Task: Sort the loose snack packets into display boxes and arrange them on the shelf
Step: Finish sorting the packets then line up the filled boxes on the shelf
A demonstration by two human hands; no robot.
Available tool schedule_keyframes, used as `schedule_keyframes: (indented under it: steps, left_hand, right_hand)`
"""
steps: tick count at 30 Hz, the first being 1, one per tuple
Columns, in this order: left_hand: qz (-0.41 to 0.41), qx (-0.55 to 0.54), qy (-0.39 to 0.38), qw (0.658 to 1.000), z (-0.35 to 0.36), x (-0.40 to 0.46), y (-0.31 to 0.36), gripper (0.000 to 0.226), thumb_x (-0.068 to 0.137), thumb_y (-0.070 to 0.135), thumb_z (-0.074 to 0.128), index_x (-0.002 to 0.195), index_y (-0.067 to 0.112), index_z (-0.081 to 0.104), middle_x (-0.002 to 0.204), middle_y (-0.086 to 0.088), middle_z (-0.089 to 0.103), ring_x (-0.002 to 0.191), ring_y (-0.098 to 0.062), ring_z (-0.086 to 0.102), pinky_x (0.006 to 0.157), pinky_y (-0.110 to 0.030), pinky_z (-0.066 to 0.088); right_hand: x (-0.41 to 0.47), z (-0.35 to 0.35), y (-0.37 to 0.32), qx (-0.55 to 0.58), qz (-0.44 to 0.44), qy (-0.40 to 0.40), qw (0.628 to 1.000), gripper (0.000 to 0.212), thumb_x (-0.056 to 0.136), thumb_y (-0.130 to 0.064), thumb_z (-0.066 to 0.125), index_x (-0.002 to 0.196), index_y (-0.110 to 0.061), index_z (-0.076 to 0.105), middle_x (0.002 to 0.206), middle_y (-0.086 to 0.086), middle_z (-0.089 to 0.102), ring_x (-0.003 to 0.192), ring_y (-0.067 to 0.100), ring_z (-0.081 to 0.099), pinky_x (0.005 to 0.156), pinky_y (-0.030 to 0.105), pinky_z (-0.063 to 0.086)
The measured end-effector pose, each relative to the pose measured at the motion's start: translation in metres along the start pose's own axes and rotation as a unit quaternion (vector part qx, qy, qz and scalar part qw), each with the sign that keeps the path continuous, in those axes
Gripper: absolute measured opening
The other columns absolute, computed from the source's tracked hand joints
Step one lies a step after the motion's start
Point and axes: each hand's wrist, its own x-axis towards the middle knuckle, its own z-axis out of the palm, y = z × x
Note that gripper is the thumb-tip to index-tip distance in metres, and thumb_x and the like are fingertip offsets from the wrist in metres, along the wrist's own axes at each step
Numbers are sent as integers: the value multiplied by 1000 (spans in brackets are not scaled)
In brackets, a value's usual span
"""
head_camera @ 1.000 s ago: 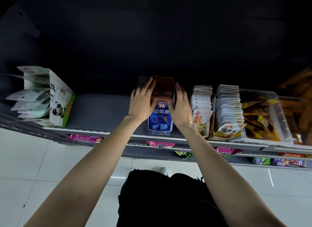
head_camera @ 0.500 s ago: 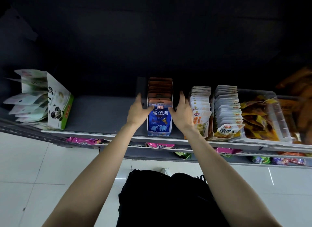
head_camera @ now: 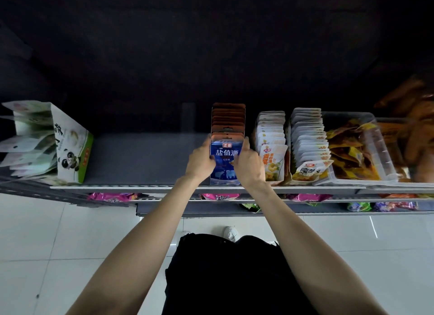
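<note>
- Left hand (head_camera: 200, 159) is gripping the left side of the blue display box (head_camera: 226, 161), fingers curled round its edge, thumb side toward the front.
- Right hand (head_camera: 249, 164) is gripping the right side of the same box, fingers wrapping onto its front face, thumb up along the right edge.
- The box is standing upright on the grey shelf (head_camera: 141, 159), at its front edge, roughly mid-shelf; both hands are touching it.
- A row of brown-topped packets (head_camera: 227, 120) is sitting inside the box, running back toward the dark rear of the shelf.
- Just beside it on the right, a box of white and yellow packets (head_camera: 272, 148) is standing on the shelf; whether the two boxes are touching cannot be told.
- Further right, another row of white packets (head_camera: 307, 138) is leaning, then a clear plastic bin (head_camera: 380, 150) is holding yellow-orange packets.
- Well apart on the left end, a panda-print box (head_camera: 70, 148) is sitting tilted, with pale green packets fanning out of it.
- Pink packets (head_camera: 112, 196) are showing on the lower shelf level beneath.
- White tiled floor (head_camera: 47, 244) is lying below; the person's dark clothing and one white shoe (head_camera: 231, 232) are showing.
</note>
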Motion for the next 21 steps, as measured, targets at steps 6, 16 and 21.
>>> schedule_keyframes:
  steps: [6, 16, 21]
  left_hand:
    - [6, -36, 5, 999, 10, -5, 16, 75, 90, -3, 47, 150, 26, 13, 112, -7, 65, 83, -22, 65, 75, -41, 55]
    - [-28, -65, 21, 997, 11, -13, 27, 70, 91, 1, 47, 150, 24, 17, 122, -7, 62, 105, -26, 62, 83, -41, 54]
    - [-56, -90, 33, 994, -7, -36, 26, 62, 93, 10, 53, 147, 16, 24, 138, -2, 51, 120, -19, 54, 96, -33, 46]
  right_hand:
    - [-24, -7, 15, 64, -11, 19, 998, 61, 95, -7, 46, 148, -3, 16, 126, 17, 55, 97, 29, 64, 78, 36, 53]
    - [-32, -15, 20, 45, -35, 25, 998, 64, 89, 1, 52, 147, -6, 26, 144, 10, 41, 105, 29, 62, 82, 36, 53]
    - [-45, -22, 15, 37, -138, 166, 976, 47, 79, 1, 63, 125, -6, 57, 113, 12, 65, 94, 31, 65, 63, 35, 55]
